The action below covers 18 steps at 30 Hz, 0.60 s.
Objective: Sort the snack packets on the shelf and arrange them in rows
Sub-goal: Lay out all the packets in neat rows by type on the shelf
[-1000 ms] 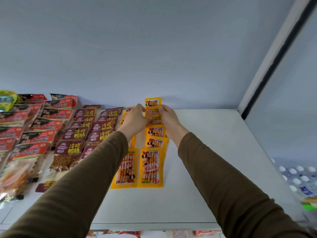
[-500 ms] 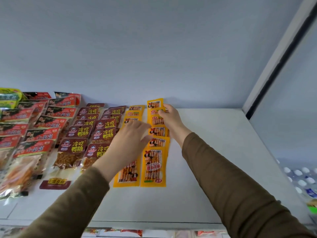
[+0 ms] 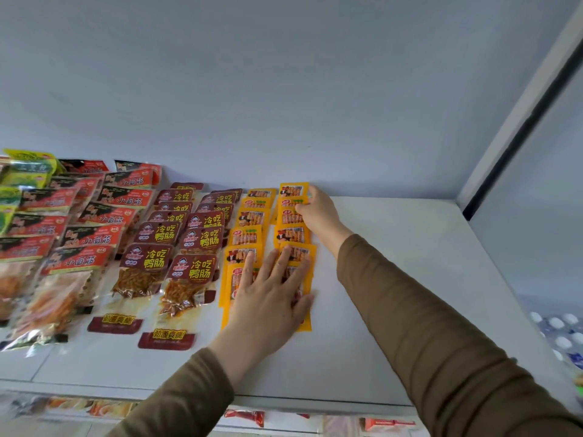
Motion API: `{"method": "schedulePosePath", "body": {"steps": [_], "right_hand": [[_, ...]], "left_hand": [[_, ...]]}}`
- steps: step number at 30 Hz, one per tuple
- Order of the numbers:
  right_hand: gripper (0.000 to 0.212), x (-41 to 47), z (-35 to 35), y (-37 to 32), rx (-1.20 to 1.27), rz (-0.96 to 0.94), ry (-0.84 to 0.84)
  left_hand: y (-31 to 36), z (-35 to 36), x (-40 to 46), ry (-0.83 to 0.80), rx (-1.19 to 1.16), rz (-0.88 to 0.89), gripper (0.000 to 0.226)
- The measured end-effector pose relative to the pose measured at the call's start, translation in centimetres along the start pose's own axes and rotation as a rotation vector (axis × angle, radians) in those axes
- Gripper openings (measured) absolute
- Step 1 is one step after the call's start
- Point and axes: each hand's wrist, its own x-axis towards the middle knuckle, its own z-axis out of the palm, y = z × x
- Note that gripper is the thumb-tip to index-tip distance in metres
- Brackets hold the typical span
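Yellow snack packets (image 3: 249,238) lie in two rows on the white shelf (image 3: 394,310), each packet partly over the next, running from the front to the back wall; the left hand (image 3: 271,298) lies flat on the front packets of both rows, fingers straight and spread, pressing down and holding nothing; the right hand (image 3: 318,212) reaches to the far end of the right row, its fingers bent at the edge of a back packet (image 3: 293,190), touching it; I cannot tell if it really grips it; dark red packets (image 3: 195,266) sit in two rows just left of the yellow ones; bright red packets (image 3: 91,238) come next; green packets (image 3: 25,171) are at the far left
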Motion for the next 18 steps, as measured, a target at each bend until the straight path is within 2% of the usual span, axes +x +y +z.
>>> {"method": "schedulePosePath", "body": {"steps": [5,9,12,15,18], "right_hand": [[0.065,-0.3,-1.5,0.3,-0.292,-0.084,0.0],[0.043,-1.7,-2.4,0.8,-0.287,-0.275,0.053],[0.034,-3.2,-1.8,1.7,-0.404,-0.462,-0.009],[0.036,-4.0,-0.9,2.5,-0.527,-0.485,-0.112],[0.039,-4.4,-0.7,2.9,-0.526,-0.491,-0.106]], "left_hand": [[-1.1,-0.1,-0.8,0.005,-0.093,0.073,0.067],[-3.4,-0.6,-2.0,0.091,-0.143,0.022,0.067],[-3.6,-0.3,-3.4,0.069,-0.123,0.058,0.068],[-3.4,0.2,-4.1,0.008,-0.11,0.084,0.062],[-4.0,0.2,-3.9,-0.022,-0.124,0.091,0.06]]}}
